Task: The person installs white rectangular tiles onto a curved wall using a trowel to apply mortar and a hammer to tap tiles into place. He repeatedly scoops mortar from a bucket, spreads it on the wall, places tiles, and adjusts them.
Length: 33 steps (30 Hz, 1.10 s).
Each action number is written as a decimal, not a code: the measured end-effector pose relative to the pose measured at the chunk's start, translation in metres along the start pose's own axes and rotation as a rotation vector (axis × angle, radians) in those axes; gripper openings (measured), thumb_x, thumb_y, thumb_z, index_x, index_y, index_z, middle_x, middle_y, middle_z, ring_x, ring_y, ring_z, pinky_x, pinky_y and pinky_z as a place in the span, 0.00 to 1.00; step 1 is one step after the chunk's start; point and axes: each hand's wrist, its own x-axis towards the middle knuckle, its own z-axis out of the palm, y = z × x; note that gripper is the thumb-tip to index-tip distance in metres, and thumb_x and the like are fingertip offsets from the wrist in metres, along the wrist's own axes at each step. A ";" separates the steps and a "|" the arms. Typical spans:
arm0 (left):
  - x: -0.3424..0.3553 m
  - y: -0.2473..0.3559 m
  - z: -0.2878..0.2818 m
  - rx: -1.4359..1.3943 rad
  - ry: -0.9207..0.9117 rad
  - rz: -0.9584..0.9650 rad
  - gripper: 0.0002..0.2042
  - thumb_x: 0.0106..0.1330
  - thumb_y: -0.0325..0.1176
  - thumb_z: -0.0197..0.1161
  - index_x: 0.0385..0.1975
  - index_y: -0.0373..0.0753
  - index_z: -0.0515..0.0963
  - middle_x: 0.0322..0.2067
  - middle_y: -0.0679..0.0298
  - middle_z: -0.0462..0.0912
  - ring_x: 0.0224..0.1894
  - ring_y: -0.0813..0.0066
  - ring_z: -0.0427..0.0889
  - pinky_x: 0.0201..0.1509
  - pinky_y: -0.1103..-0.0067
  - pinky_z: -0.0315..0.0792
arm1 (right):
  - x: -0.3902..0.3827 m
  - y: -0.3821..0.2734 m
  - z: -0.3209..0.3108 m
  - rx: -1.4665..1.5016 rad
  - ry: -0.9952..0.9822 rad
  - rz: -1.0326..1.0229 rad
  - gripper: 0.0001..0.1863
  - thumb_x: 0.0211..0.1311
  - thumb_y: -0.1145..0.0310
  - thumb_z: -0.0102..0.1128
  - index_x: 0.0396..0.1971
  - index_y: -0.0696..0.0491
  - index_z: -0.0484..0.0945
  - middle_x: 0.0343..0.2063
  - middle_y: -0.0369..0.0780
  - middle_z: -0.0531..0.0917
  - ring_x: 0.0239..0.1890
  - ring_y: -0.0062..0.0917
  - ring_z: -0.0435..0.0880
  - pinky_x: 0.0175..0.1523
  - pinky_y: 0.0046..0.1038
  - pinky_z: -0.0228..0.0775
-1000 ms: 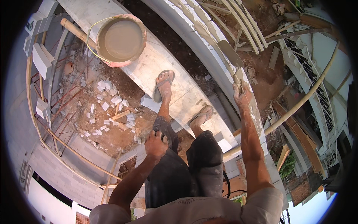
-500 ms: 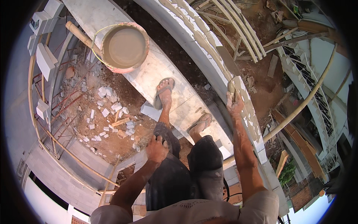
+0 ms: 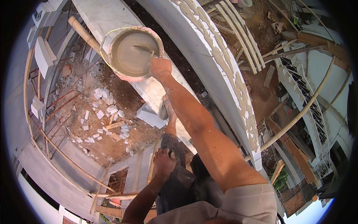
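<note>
My right hand [image 3: 160, 69] grips a trowel, its handle mostly hidden by the fingers; the blade [image 3: 143, 48] dips into grey wet mortar inside a pink-rimmed bucket [image 3: 156, 39] with a yellow handle. The bucket stands on a pale plank walkway [image 3: 91, 15]. My left hand [image 3: 165, 160] is closed, fingers curled over my dark trouser knee [image 3: 175, 145]. Beside the walkway, to the right, runs a white block wall [image 3: 209, 67], its top [image 3: 238, 93] spread with mortar. My sandalled left foot [image 3: 164, 108] is partly hidden by my right forearm.
Bamboo poles [image 3: 78, 31] and red scaffold frames [image 3: 59, 108] stand at the left, above rubble and broken white blocks [image 3: 100, 114] lying below. To the right are timber battens [image 3: 238, 33], a long bamboo pole [image 3: 298, 119] and a white openwork structure [image 3: 305, 104] at lower level.
My right hand has swung with the trowel from the mortared wall top leftward and up to the bucket, dipping the blade in. My left hand stays on the knee.
</note>
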 end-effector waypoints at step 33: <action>-0.003 0.003 0.012 0.094 0.069 0.027 0.15 0.64 0.42 0.60 0.44 0.38 0.77 0.47 0.52 0.75 0.52 0.51 0.76 0.55 0.59 0.72 | -0.198 0.254 -0.038 0.331 0.743 0.190 0.26 0.62 0.59 0.65 0.54 0.62 0.77 0.44 0.54 0.84 0.47 0.47 0.84 0.53 0.37 0.75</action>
